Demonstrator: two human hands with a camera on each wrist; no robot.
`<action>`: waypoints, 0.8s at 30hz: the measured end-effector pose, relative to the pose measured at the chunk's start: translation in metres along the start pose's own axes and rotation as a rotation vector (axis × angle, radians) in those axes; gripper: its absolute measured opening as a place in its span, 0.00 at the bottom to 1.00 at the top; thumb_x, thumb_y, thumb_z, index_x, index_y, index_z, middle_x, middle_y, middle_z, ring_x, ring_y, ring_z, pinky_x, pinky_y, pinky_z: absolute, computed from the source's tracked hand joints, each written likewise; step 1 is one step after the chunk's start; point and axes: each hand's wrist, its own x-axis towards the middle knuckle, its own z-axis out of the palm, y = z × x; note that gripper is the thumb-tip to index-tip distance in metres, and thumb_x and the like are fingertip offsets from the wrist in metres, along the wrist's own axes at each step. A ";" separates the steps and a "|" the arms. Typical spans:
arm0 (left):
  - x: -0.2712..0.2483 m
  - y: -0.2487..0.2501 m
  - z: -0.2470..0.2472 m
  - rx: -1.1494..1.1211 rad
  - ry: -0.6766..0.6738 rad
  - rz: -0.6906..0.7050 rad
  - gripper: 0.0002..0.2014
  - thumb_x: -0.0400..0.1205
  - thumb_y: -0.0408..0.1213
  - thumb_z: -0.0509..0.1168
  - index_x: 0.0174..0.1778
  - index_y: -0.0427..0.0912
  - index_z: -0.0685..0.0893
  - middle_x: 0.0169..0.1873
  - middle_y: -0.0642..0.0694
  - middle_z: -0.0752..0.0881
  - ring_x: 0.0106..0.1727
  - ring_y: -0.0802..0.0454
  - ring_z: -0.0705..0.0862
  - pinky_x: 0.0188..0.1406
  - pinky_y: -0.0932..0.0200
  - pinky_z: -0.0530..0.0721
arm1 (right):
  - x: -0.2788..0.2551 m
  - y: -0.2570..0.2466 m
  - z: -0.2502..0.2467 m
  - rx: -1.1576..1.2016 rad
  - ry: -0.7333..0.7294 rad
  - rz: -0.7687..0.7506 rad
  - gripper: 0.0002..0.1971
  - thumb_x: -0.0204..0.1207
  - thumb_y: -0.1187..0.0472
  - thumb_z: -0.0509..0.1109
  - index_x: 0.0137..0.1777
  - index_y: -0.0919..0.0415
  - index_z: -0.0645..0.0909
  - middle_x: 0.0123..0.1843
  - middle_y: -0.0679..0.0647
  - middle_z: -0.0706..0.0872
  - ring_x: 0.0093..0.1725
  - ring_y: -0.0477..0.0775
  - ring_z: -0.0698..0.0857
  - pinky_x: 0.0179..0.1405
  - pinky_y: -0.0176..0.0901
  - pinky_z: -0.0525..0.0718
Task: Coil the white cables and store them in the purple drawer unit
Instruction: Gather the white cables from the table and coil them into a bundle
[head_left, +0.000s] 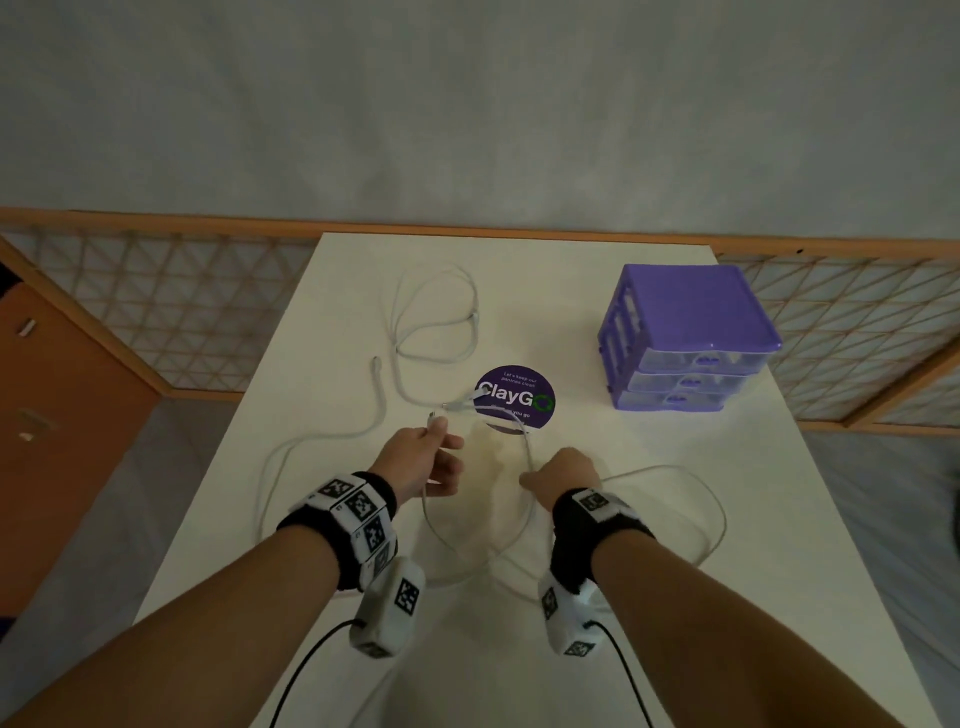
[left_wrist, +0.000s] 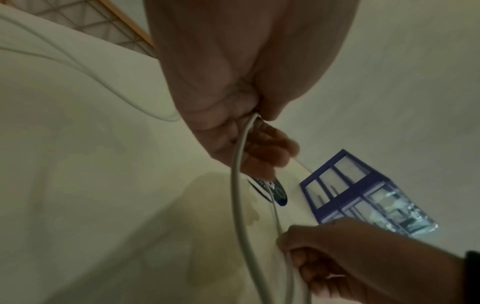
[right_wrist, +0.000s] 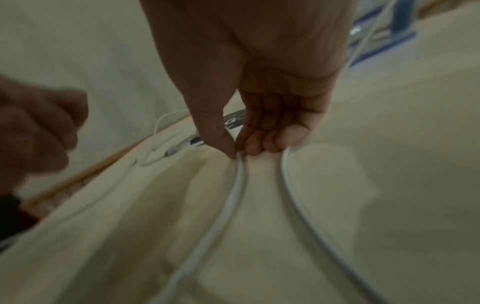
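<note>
Our left hand (head_left: 423, 460) pinches one end of a white cable (head_left: 452, 551) between thumb and curled fingers (left_wrist: 270, 150), the plug tip poking out toward twelve o'clock. From that pinch the cable drops toward six o'clock and sweeps in a loop across the table (head_left: 597, 649) to our right hand (head_left: 563, 475). There the thumb and fingertips (right_wrist: 255, 146), pressed together and pointing down, pinch the same cable against the tabletop; a second strand curves away just beside them at three o'clock.

At twelve o'clock from our hands lies a round purple sticker (head_left: 517, 397) reading "ClayGo", with cable plugs resting across its near edge. Two more white cables (head_left: 434, 317) lie loose farther out, one looped at eleven o'clock, one trailing down the table's left side at nine o'clock. The purple drawer unit (head_left: 685, 338) stands at two o'clock, well apart from both hands, its three clear drawers pushed in. Nothing lies between our hands and it.

Both forearms reach forward over the table, each wrist wrapped in a black band (head_left: 597, 525) carrying marker tiles. The left hand is raised above the surface, the right lowered onto it.
</note>
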 end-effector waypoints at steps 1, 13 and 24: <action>0.002 -0.002 0.002 -0.008 -0.001 -0.004 0.20 0.87 0.48 0.52 0.44 0.36 0.82 0.24 0.44 0.86 0.25 0.50 0.82 0.34 0.54 0.88 | -0.001 -0.001 -0.001 0.050 0.001 0.011 0.20 0.70 0.50 0.75 0.51 0.67 0.83 0.50 0.61 0.88 0.52 0.62 0.87 0.41 0.42 0.80; -0.004 0.003 0.025 -0.140 -0.062 0.155 0.19 0.88 0.47 0.47 0.58 0.41 0.80 0.54 0.40 0.90 0.53 0.46 0.89 0.55 0.52 0.86 | -0.053 -0.010 -0.001 0.928 -0.292 -0.271 0.12 0.81 0.53 0.61 0.53 0.60 0.80 0.24 0.52 0.71 0.20 0.44 0.65 0.21 0.35 0.60; -0.011 0.015 0.028 -0.368 -0.038 0.268 0.20 0.87 0.48 0.52 0.68 0.44 0.79 0.33 0.48 0.86 0.29 0.57 0.83 0.40 0.58 0.89 | -0.071 0.025 0.027 0.718 -0.236 -0.307 0.10 0.82 0.56 0.61 0.50 0.57 0.83 0.33 0.49 0.79 0.26 0.48 0.72 0.27 0.35 0.72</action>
